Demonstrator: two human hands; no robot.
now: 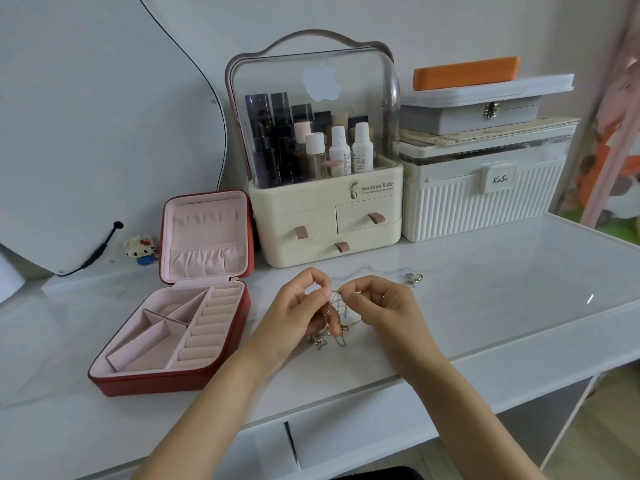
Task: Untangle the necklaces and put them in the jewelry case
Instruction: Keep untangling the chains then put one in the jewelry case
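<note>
Two bare hands work above a white marble-patterned tabletop point(485, 271), seen from the head camera. The left hand point(298, 310) and the right hand point(381, 303) are raised side by side, each with thumb and forefinger curled to pinch the top of a tangled bundle of necklaces point(337, 313); the fine chains hang crossed between the two hands, and their lower ends and pendants lie on the tabletop just below the left hand's fingertips. A separate small silver piece point(412, 279) lies on the tabletop just beyond the right hand; its kind cannot be told. To the left of the hands, the red jewelry case point(173, 379) stands open, its lid upright; the pink lining shows a gathered pocket in the lid, and the base holds angled compartments and a column of ring rolls. Behind the hands stands a cream cosmetics organizer point(325, 220) with a clear domed cover, a handle, three drawers with pink pull tabs and the printed words "Serious Life" beside a small figure emblem; bottles point(341, 150) stand under the cover, and a white apple-shaped logo appears on the clear dome. To its right is a white ribbed storage box point(485, 209), latch label reading "KaS" plus a further unclear character, stacked with a grey box point(467, 116) and an orange case point(465, 72). A small brick-built toy figure point(142, 249) sits behind the jewelry case.
</note>
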